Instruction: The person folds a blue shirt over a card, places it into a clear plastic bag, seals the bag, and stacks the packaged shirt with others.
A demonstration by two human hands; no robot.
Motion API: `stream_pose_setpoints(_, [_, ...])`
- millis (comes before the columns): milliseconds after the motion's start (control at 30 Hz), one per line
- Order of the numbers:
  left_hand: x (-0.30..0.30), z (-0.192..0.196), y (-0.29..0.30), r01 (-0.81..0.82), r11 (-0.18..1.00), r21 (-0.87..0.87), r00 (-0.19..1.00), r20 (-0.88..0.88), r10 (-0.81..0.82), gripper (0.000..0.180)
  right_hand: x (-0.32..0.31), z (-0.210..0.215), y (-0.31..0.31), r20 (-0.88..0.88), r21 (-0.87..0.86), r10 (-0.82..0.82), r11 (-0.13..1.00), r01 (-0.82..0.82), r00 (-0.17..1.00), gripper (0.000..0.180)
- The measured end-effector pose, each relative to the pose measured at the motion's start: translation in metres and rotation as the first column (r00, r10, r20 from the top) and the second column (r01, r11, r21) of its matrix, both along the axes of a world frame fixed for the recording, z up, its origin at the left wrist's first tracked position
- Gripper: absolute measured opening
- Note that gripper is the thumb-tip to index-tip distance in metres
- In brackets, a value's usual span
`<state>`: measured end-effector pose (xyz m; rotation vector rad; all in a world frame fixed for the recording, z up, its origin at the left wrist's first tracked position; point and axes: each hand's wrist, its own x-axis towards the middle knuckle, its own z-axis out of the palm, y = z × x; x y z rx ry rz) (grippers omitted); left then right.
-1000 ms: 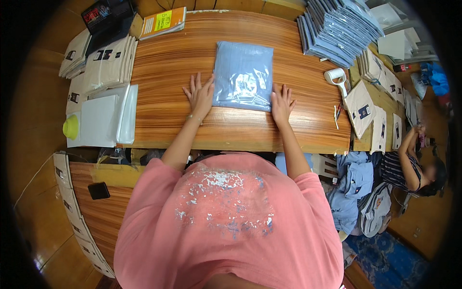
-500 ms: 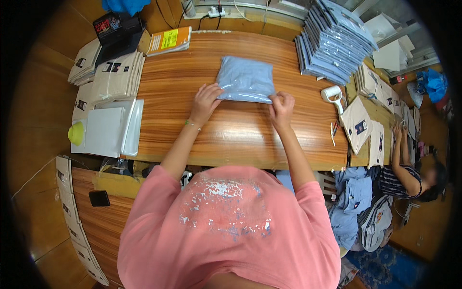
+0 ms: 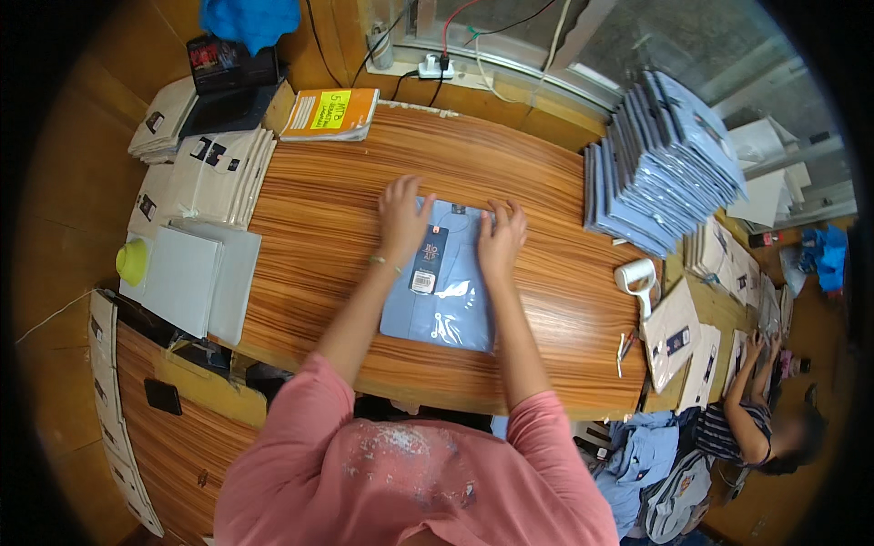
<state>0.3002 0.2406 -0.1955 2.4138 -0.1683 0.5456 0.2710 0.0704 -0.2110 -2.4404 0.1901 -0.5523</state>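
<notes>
A folded light-blue shirt in a clear plastic sleeve lies flat on the wooden table, its collar at the far end. On its front sits a dark hang tag with a white barcode label. My left hand rests over the far left edge of the package, fingers stretched out and slightly blurred. At the far right edge lies my right hand, fingers spread and bent a little over the plastic. Neither hand grips the package.
A tall stack of bagged blue shirts stands at the back right, near a white lint roller. Bagged beige garments, a laptop and white sheets sit at left. A co-worker is at far right.
The bagged shirt has turned from its plain side to its tagged front and lies closer to me. My hands have let go of its near corners and moved to its far sides.
</notes>
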Motion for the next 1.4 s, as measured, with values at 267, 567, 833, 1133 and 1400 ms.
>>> stream_pose_setpoints(267, [-0.013, -0.033, -0.040, -0.023, 0.998, -0.052, 0.994, -0.112, 0.017, 0.028, 0.013, -0.015, 0.059, -0.006, 0.064, -0.003, 0.998, 0.003, 1.000, 0.034])
stream_pose_setpoints(567, [-0.001, -0.036, -0.048, 0.024, 0.999, 0.035, 0.989, -0.150, -0.019, 0.027, 0.020, -0.020, 0.051, 0.007, 0.091, -0.025, 0.996, 0.024, 1.000, 0.030])
stream_pose_setpoints(833, [0.001, -0.039, -0.047, 0.043, 0.999, 0.025, 0.987, -0.155, -0.038, 0.023, 0.023, -0.024, 0.051, 0.015, 0.135, -0.014, 0.991, 0.012, 1.000, 0.026])
stream_pose_setpoints(1133, [0.002, -0.044, -0.049, 0.036, 0.999, 0.003, 0.989, -0.147, -0.036, 0.024, 0.024, -0.027, 0.050, -0.035, 0.067, 0.008, 0.998, -0.006, 0.999, 0.029])
stream_pose_setpoints(1400, [0.001, -0.053, -0.050, 0.028, 0.999, 0.018, 0.994, -0.107, -0.026, 0.025, 0.024, -0.036, 0.049, -0.039, 0.058, -0.013, 0.998, 0.015, 0.999, 0.030])
